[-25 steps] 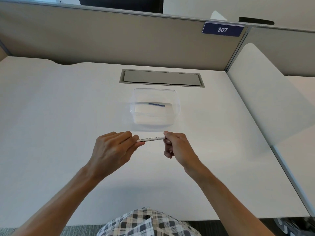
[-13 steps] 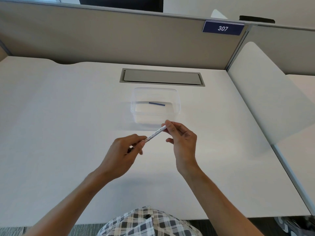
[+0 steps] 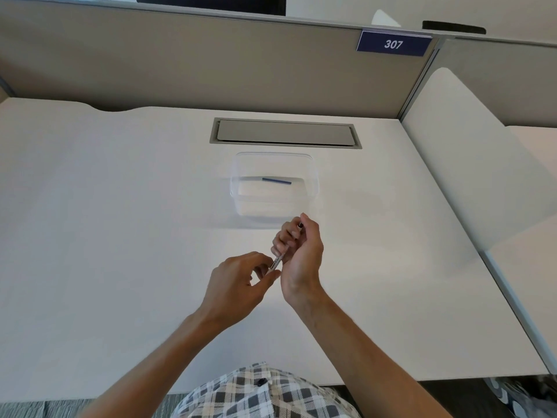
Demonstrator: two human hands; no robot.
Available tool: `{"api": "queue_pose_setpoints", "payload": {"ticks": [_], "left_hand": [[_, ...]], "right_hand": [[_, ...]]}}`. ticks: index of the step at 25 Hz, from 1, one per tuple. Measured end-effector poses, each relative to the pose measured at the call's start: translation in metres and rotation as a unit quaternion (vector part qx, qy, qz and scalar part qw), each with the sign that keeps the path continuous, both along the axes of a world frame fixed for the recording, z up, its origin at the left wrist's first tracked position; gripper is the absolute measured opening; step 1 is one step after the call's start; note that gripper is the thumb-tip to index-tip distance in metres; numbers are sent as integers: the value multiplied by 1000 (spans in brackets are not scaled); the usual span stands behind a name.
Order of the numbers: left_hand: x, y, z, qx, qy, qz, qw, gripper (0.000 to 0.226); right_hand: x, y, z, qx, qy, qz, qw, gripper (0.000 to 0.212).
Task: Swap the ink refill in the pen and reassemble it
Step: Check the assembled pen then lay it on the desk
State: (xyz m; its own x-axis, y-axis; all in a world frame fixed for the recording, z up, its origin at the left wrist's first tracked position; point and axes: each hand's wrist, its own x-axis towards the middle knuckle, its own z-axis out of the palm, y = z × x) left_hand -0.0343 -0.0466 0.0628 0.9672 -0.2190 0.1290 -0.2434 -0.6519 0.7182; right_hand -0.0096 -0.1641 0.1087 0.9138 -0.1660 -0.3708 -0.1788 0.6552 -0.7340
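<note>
A slim white pen (image 3: 278, 260) with printed lettering runs steeply from lower left to upper right between both hands. My right hand (image 3: 301, 251) is wrapped around its upper part, with the dark end showing above my fingers. My left hand (image 3: 241, 282) pinches its lower end with thumb and fingertips. Both hands hover just in front of a clear plastic box (image 3: 313, 182). Inside the box, toward its far side, lies a thin blue ink refill (image 3: 276, 181).
The white desk (image 3: 105, 221) has a grey cable hatch (image 3: 284, 132) behind the box. A beige partition with a "307" tag (image 3: 393, 43) closes off the back. A white divider (image 3: 482, 164) rises at the right.
The pen has swung from lying level to steeply tilted. My right hand has turned and closed around its upper part, and both hands have shifted right and closer together.
</note>
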Motion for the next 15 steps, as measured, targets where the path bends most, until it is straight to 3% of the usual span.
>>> {"api": "queue_pose_setpoints", "payload": {"ticks": [2, 7, 11, 15], "left_hand": [[1, 1, -3, 3, 32, -29, 999, 27], [0, 6, -7, 35, 1, -22, 999, 26], [2, 11, -14, 18, 26, -36, 999, 31], [11, 30, -39, 89, 34, -32, 995, 52]], "right_hand": [[0, 1, 0, 8, -6, -5, 1000, 40], [-9, 10, -10, -8, 1, 53, 999, 46], [-7, 10, -17, -14, -7, 44, 999, 52], [8, 7, -33, -134, -75, 14, 988, 48]]}}
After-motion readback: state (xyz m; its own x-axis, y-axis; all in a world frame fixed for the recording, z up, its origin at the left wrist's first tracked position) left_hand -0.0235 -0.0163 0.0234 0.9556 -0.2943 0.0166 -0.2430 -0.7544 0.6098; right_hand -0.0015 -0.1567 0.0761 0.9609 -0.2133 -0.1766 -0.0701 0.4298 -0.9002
